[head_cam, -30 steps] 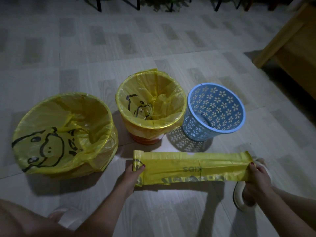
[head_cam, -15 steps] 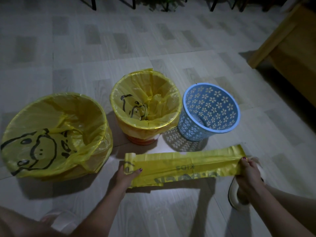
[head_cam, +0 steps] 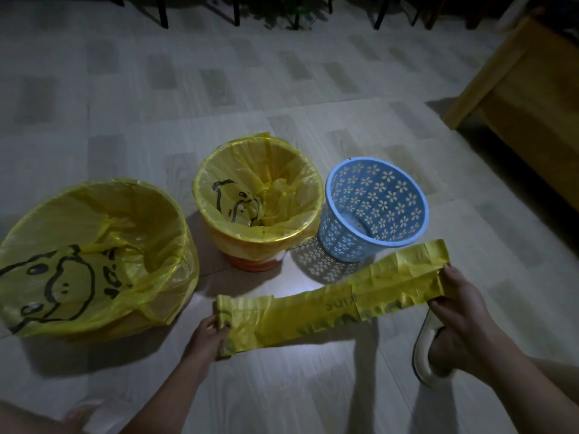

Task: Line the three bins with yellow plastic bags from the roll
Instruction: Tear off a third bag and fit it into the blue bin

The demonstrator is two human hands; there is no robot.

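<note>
Bag strip (head_cam: 344,305) now sagging lower centre, right end lifted higher than before; tear looks close, so third liner nearly free. Left hand (head_cam: 210,333) pinching roll end, right hand (head_cam: 454,296) gripping loose end. Three bins: two lined, blue basket (head_cam: 376,211), right of centre, bare.

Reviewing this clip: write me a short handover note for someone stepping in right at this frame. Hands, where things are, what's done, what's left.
Left hand grips the roll end of the yellow bag strip; right hand pinches its free end, strip stretched between them above the floor.
Large bin on the left and middle bin both carry yellow liners folded over their rims.
Blue flower-pattern basket on the right is unlined.
Done: two of three bins.
Left: separate one bag from the strip, open it, fit it into the blue basket.
</note>
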